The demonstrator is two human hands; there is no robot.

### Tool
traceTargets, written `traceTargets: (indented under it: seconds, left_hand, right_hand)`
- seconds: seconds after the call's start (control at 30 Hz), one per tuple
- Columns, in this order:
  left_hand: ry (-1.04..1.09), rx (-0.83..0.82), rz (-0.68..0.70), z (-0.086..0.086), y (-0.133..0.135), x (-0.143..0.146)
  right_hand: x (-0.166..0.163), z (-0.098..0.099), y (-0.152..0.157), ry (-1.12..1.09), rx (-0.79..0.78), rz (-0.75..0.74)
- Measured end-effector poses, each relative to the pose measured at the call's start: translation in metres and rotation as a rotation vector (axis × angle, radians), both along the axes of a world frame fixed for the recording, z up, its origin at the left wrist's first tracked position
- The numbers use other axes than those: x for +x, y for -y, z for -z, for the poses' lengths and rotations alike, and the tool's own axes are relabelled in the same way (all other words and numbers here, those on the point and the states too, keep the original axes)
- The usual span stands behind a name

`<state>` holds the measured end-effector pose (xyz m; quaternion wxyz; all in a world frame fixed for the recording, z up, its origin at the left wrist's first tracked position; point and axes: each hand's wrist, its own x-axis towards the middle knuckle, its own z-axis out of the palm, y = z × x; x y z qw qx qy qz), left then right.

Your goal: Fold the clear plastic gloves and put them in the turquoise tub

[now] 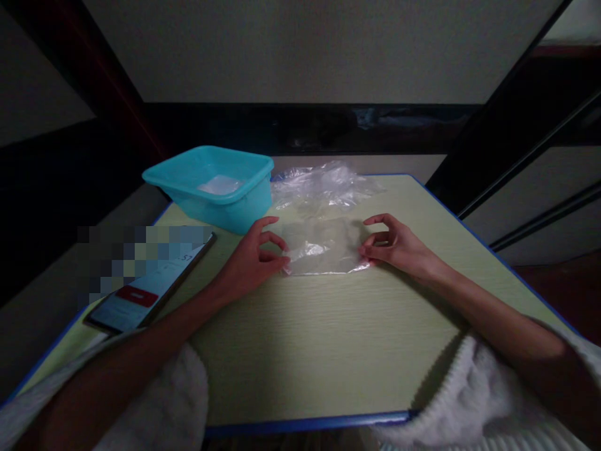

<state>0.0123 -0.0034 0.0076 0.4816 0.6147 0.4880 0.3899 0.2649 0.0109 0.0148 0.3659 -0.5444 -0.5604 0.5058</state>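
One phone (pixel 157 279) is laid at the far left, near the table's left edge, its upper part hidden by blurred blocks. Behind it one turquoise basin (pixel 248 203) is set near the table's back left corner, with one pale item (pixel 220 185) seen inside. In the middle, one clear plastic bag (pixel 323 247) is laid flat; its left edge is pinched between thumb and fingers of the left hand (pixel 260 254). Behind the bag crumpled clear plastic (pixel 328 181) is heaped by the back edge; whether one piece or several cannot be told. The bag's right edge is pinched by the right hand (pixel 394 244). Room for moving is given by bare tabletop (pixel 323 351) toward the blue-trimmed near edge, and beyond the right hand toward the right edge.
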Motion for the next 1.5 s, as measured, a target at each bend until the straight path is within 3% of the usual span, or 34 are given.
traceTargets:
  seconds: [0.17,0.7,1.5]
  left_hand:
    - [-0.055,0.009,-0.088,-0.003,0.002,0.001]
    - [-0.09,0.031,-0.077,0.0,0.005,0.002]
    - [-0.102,0.029,-0.11,0.0,0.007,0.006]
  right_hand:
    - [0.002,0.003,0.003,0.047,0.084,-0.011]
    - [0.003,0.006,0.01,0.123,0.204,-0.107]
    - [0.0,0.006,0.021,0.492,0.444,-0.19]
